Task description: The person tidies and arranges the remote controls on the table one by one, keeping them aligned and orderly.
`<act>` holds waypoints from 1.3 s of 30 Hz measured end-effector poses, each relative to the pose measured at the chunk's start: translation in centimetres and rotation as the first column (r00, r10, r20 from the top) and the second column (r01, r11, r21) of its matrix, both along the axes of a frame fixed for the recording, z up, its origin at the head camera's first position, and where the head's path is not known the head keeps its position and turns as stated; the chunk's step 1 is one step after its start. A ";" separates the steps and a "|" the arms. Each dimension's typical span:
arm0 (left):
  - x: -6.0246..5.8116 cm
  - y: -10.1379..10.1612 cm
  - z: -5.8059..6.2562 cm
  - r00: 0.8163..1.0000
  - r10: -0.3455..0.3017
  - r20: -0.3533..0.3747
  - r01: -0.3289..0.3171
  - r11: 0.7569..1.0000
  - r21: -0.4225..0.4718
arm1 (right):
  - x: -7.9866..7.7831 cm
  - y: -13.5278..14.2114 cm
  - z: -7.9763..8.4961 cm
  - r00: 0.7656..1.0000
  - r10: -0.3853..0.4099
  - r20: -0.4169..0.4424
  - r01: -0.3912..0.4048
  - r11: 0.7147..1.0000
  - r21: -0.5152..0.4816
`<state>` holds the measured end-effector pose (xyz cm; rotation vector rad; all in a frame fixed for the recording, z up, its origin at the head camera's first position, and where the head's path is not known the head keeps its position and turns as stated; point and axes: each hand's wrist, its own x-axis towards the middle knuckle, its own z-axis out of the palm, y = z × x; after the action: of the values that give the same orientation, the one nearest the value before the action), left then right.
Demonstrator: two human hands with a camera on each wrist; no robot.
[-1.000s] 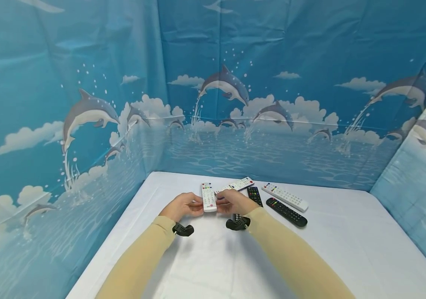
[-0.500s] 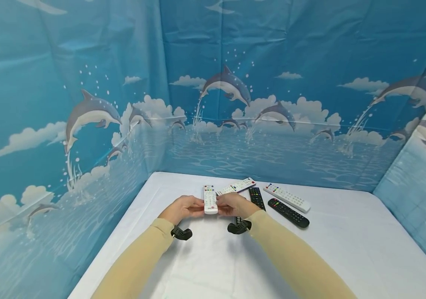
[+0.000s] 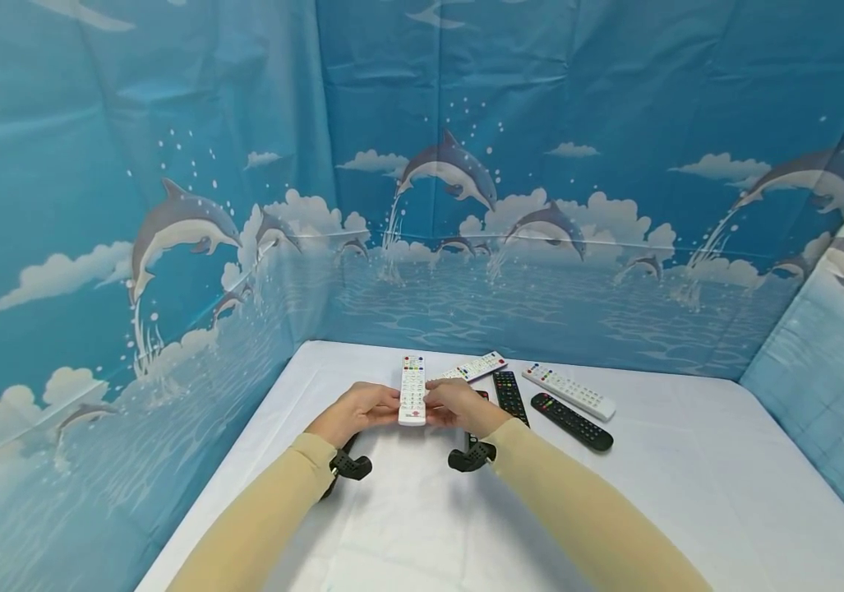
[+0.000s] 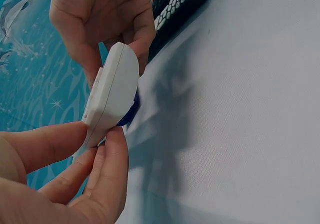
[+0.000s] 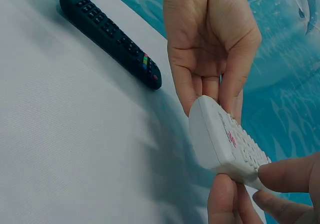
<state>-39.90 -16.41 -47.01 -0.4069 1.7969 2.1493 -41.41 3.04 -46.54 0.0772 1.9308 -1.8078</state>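
Both hands hold a white remote control (image 3: 412,390) above the table, its button side up and its coloured buttons at the far end. My left hand (image 3: 357,411) pinches its left side, thumb on top and fingers beneath, as the left wrist view shows. From the other side my right hand (image 3: 463,406) pinches it the same way. The remote's near end (image 5: 204,134) points toward the wrists, with red print on its face. Under my left wrist lies a black remote (image 5: 110,36), mostly hidden by the arm in the head view.
Right of the hands lie a black remote (image 3: 510,396), a white remote (image 3: 569,390) and another black remote (image 3: 572,422). Behind my right hand, a white remote (image 3: 477,367) lies slanted. Blue dolphin curtains (image 3: 481,296) enclose the white table (image 3: 688,460).
The held remote has shifted slightly left and tilted so more of its face shows. My left hand and forearm have moved a little left, and the black remote beneath that wrist has come into view.
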 end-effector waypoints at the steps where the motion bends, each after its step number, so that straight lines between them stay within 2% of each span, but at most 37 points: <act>1: 0.1 -0.1 0.1 1.000 -0.006 -0.005 0.006 1.000 -0.011 | 0.1 -0.1 0.1 1.000 0.000 -0.007 0.000 1.000 0.002; 8: 0.4 -0.4 0.4 0.999 -0.024 -0.027 0.022 0.998 -0.051 | 0.8 -0.4 0.5 1.000 -0.019 -0.004 0.019 1.000 -0.001; 14: 0.8 -0.9 0.9 0.998 -0.051 -0.029 0.048 0.996 -0.077 | 1.3 -0.3 0.7 0.999 0.034 0.009 -0.033 0.996 -0.083; 20: 1.4 -1.3 1.3 0.997 -0.063 -0.037 0.059 0.994 -0.095 | 1.8 -0.5 1.0 0.998 0.068 0.008 -0.066 0.990 -0.125; 28: 2.5 -2.0 1.8 0.991 -0.121 -0.064 0.110 0.982 -0.157 | 3.0 -0.8 0.9 0.993 0.116 -0.018 -0.117 0.972 -0.203; 35: 3.5 -2.6 2.0 0.987 -0.146 -0.060 0.130 0.967 -0.217 | 4.0 -1.4 0.7 0.991 0.134 -0.007 -0.132 0.963 -0.234; 39: 4.2 -2.8 2.1 0.987 -0.151 -0.049 0.135 0.961 -0.241 | 4.5 -1.5 0.4 0.986 0.165 -0.031 -0.167 0.956 -0.240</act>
<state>-35.68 -19.24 -44.91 -0.2513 2.0622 1.8788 -36.90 1.53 -46.11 -0.1719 1.6544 -1.9155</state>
